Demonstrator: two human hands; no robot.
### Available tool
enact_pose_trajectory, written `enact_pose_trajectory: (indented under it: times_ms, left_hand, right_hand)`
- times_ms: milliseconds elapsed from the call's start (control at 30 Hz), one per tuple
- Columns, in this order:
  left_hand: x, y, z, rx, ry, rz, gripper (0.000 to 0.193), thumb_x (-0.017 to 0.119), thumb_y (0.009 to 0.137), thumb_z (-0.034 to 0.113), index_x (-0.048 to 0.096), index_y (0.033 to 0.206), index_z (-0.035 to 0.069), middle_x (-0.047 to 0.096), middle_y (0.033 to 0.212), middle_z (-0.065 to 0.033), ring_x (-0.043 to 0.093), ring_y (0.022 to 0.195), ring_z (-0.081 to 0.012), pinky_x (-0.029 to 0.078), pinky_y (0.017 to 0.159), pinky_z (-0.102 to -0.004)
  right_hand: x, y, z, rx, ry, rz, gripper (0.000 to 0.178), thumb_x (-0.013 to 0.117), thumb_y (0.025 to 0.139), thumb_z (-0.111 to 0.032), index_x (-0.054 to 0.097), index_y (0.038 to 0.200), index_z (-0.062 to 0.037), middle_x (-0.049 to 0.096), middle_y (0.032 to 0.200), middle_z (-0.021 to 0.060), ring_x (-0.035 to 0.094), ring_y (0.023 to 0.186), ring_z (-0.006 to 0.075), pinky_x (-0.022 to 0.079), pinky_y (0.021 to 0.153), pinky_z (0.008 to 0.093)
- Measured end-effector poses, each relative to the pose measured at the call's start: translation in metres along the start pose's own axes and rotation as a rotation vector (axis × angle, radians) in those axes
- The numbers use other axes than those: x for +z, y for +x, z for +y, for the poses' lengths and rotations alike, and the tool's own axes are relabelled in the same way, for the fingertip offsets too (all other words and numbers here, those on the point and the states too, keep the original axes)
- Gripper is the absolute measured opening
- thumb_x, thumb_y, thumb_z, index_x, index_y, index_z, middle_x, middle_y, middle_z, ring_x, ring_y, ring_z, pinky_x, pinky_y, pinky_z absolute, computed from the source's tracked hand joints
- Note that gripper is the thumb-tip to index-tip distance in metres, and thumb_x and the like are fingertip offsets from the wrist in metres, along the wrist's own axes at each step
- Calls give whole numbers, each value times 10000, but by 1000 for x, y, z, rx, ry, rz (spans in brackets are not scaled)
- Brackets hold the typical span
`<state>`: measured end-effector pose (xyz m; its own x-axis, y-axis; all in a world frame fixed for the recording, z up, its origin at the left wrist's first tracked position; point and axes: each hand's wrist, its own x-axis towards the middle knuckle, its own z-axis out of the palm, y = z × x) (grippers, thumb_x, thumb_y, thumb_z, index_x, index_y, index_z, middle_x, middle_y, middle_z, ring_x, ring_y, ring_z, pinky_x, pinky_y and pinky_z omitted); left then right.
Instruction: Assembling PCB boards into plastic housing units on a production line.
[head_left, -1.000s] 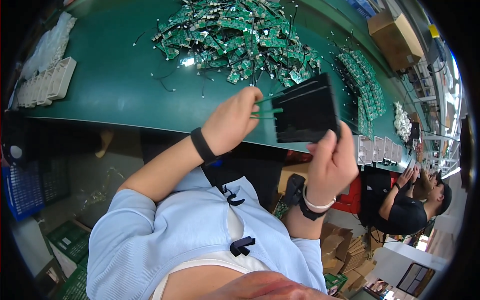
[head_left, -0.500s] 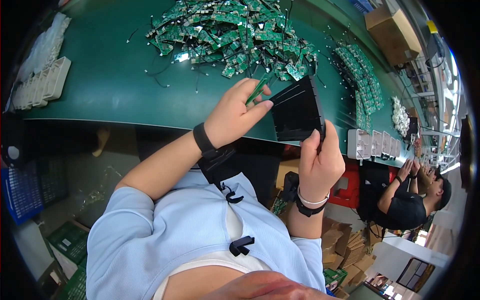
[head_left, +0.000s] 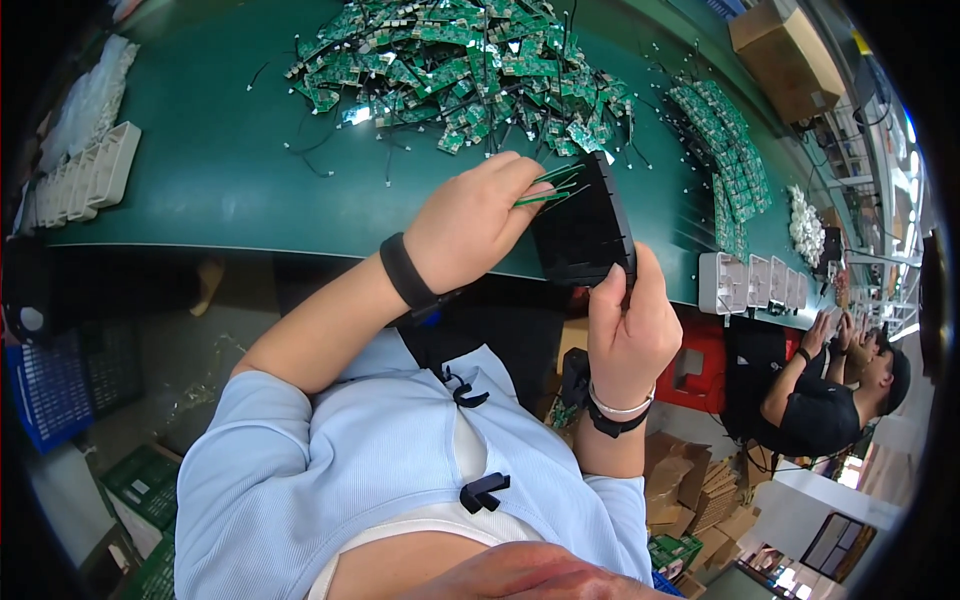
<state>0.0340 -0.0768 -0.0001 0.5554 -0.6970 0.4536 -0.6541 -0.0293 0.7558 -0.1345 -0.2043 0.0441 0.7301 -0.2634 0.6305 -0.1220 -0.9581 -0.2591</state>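
Observation:
Between my two hands, above the near edge of the green table (head_left: 220,200), a black slotted tray (head_left: 580,230) is held tilted. My right hand (head_left: 638,325) grips its near right corner, thumb on the face. My left hand (head_left: 475,220) is closed on a few thin green circuit boards (head_left: 548,195), seen nearly edge-on. Their ends reach over the tray's left side; whether they sit in the slots I cannot tell. A large heap of green circuit boards (head_left: 440,75) with black cables lies behind my hands.
Rows of green boards (head_left: 730,160) lie to the right, beside white divided trays (head_left: 722,285) and a pile of small white parts (head_left: 805,225). A cardboard box (head_left: 785,60) stands far right. White trays (head_left: 100,165) sit at left. Another person (head_left: 825,405) works at right.
My left hand has turned and brought the boards rightward, over the tray's edge; they now look fanned apart. The tray has shifted slightly left and tilted, with my right hand still on it.

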Motion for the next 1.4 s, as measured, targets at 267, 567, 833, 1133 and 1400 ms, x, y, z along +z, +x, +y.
enact_pose_trajectory:
  times_ms: [267, 567, 833, 1133, 1400]
  left_hand:
    - [6, 10, 4, 12, -46, 89, 134, 646, 921, 49, 597, 1030, -11, 610, 933, -176, 617, 878, -410, 499, 731, -455]
    - [-3, -2, 12, -44, 212, -54, 121, 591, 896, 29, 600, 1015, 7, 645, 943, -174, 645, 860, -413, 528, 724, -510]
    - [-30, -3, 15, -120, 312, -169, 134, 601, 900, 66, 617, 1020, 8, 688, 967, -190, 675, 893, -393, 539, 746, -503]
    - [8, -1, -9, -91, 132, 53, 149, 676, 926, 154, 628, 1009, 40, 689, 951, -148, 669, 839, -393, 530, 705, -489]
    - [-1, 3, 10, 87, 144, 133, 122, 671, 933, 155, 607, 984, 65, 662, 879, -123, 663, 824, -372, 524, 692, -459]
  right_hand:
    - [-1, -1, -1, -24, 10, -3, 318, 706, 901, -5, 644, 1204, 67, 634, 720, 104, 603, 550, 256, 496, 530, 347]
    - [-4, -3, -1, -11, 7, -30, 323, 708, 906, -11, 640, 1210, 73, 637, 726, 98, 610, 558, 247, 503, 540, 337]
    - [-2, -5, 2, -2, 8, -6, 324, 707, 908, -11, 639, 1211, 79, 624, 707, 92, 596, 542, 245, 496, 533, 333]
    - [1, -5, 0, 9, 41, 10, 306, 702, 910, -15, 645, 1198, 72, 620, 702, 99, 586, 531, 243, 488, 527, 334]
    - [3, -6, 5, 43, 95, 11, 297, 695, 917, -19, 646, 1199, 63, 630, 718, 101, 588, 533, 240, 489, 528, 333]
